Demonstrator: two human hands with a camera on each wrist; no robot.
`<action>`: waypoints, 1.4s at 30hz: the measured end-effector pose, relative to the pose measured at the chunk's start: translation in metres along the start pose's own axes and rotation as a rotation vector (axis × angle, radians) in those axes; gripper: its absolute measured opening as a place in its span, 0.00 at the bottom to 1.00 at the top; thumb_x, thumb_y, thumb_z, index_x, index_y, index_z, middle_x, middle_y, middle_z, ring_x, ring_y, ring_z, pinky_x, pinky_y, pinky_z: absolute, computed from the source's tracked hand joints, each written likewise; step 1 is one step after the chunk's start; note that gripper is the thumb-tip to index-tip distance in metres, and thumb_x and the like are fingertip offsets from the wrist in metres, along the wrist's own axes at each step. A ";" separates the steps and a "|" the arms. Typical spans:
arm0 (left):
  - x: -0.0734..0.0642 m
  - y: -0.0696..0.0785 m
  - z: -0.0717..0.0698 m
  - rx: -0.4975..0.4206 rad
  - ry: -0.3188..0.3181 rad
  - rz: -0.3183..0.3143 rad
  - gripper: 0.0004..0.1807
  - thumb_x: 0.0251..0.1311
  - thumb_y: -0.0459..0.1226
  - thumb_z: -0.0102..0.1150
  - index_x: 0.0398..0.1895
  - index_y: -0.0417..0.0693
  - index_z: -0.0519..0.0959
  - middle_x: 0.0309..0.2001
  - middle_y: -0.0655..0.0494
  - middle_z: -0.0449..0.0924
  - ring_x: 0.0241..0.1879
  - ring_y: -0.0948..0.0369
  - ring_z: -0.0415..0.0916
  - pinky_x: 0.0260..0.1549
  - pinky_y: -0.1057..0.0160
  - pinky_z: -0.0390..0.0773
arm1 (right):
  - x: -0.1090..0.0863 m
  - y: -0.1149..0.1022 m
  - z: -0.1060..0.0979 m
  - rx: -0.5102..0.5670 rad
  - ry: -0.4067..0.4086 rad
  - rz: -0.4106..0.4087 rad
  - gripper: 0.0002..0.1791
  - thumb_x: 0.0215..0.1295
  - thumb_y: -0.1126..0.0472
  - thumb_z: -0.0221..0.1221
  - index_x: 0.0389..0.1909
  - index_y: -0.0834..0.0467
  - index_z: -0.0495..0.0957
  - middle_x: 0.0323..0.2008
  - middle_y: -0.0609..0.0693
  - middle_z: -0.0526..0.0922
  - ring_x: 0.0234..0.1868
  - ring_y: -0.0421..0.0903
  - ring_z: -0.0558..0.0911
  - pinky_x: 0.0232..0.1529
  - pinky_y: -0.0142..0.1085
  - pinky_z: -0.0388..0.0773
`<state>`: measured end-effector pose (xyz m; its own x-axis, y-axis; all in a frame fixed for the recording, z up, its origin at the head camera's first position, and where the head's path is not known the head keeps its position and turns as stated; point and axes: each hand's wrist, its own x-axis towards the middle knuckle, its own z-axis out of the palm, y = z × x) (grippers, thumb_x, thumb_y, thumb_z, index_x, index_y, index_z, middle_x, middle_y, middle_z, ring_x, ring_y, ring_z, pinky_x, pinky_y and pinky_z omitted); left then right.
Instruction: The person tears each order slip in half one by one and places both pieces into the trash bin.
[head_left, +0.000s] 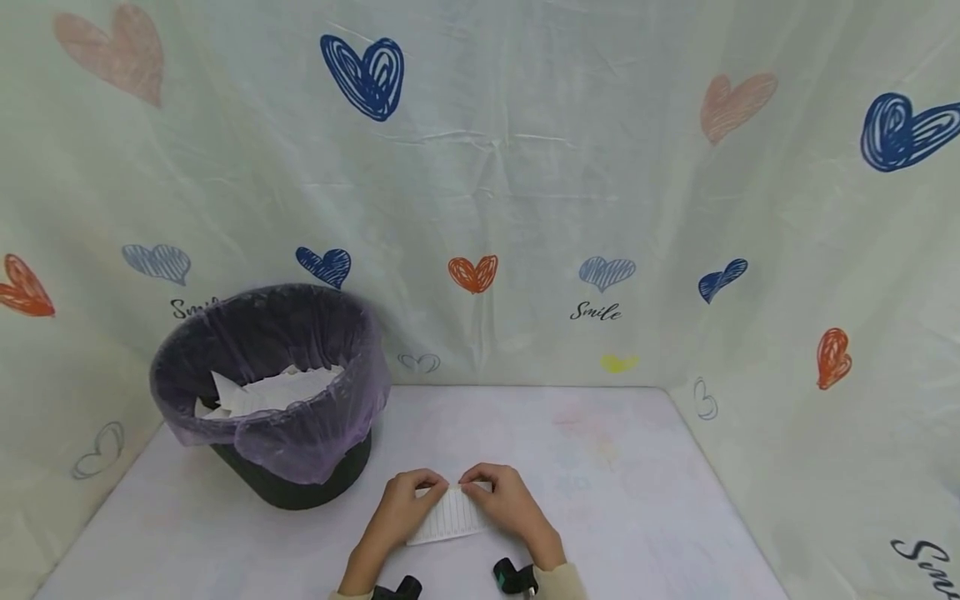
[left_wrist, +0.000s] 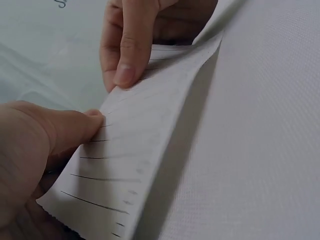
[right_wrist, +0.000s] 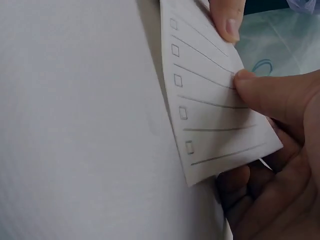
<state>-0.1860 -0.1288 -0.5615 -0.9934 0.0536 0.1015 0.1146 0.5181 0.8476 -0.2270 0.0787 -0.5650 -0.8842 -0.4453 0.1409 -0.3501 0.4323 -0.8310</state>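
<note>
A small sheet of lined paper (head_left: 450,517), with a row of printed checkboxes along one side, is held just above the table. My left hand (head_left: 408,502) pinches its far edge between thumb and fingers. Close beside it, my right hand (head_left: 510,502) pinches the same edge. In the left wrist view the paper (left_wrist: 115,160) bows slightly, and its near edge stands off the white surface. The right wrist view shows the checkboxes on the paper (right_wrist: 215,110), with my right thumb (right_wrist: 270,95) pressed on its face and the fingers behind.
A dark bin (head_left: 292,492) lined with a purple plastic bag (head_left: 330,442) stands to the left on the white table (head_left: 600,517). White paper pieces (head_left: 277,392) lie inside it. A heart-printed curtain (head_left: 495,192) hangs behind the table and along its sides.
</note>
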 end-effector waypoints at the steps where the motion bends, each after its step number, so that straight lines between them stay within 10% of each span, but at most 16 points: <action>1: 0.000 0.000 0.000 0.001 0.006 0.000 0.08 0.68 0.43 0.65 0.38 0.50 0.88 0.39 0.60 0.90 0.49 0.53 0.85 0.54 0.43 0.80 | 0.000 0.001 -0.001 -0.003 0.008 0.006 0.04 0.69 0.57 0.66 0.38 0.52 0.88 0.37 0.45 0.89 0.29 0.32 0.76 0.33 0.29 0.75; 6: -0.001 -0.001 -0.004 0.011 0.037 -0.010 0.06 0.66 0.42 0.67 0.37 0.50 0.88 0.40 0.58 0.90 0.49 0.53 0.85 0.53 0.44 0.80 | -0.001 0.005 -0.006 0.010 0.049 0.053 0.04 0.69 0.59 0.66 0.37 0.55 0.87 0.33 0.46 0.89 0.26 0.31 0.76 0.30 0.28 0.74; 13: -0.001 -0.002 -0.012 0.006 0.069 -0.083 0.06 0.61 0.38 0.71 0.39 0.47 0.89 0.25 0.60 0.75 0.26 0.65 0.65 0.26 0.67 0.65 | -0.003 0.011 -0.012 0.012 0.127 0.105 0.06 0.69 0.59 0.66 0.37 0.57 0.87 0.31 0.48 0.88 0.30 0.34 0.81 0.33 0.30 0.78; 42: -0.002 -0.005 -0.019 -0.018 0.029 -0.046 0.04 0.59 0.35 0.72 0.29 0.53 0.86 0.32 0.63 0.86 0.31 0.68 0.74 0.33 0.69 0.73 | 0.000 0.005 -0.009 0.053 0.167 0.233 0.06 0.61 0.62 0.65 0.31 0.60 0.88 0.24 0.46 0.86 0.24 0.38 0.77 0.25 0.31 0.74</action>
<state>-0.1847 -0.1481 -0.5562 -0.9970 0.0048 0.0768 0.0687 0.5042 0.8608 -0.2317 0.0872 -0.5640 -0.9791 -0.2016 0.0255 -0.1184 0.4645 -0.8776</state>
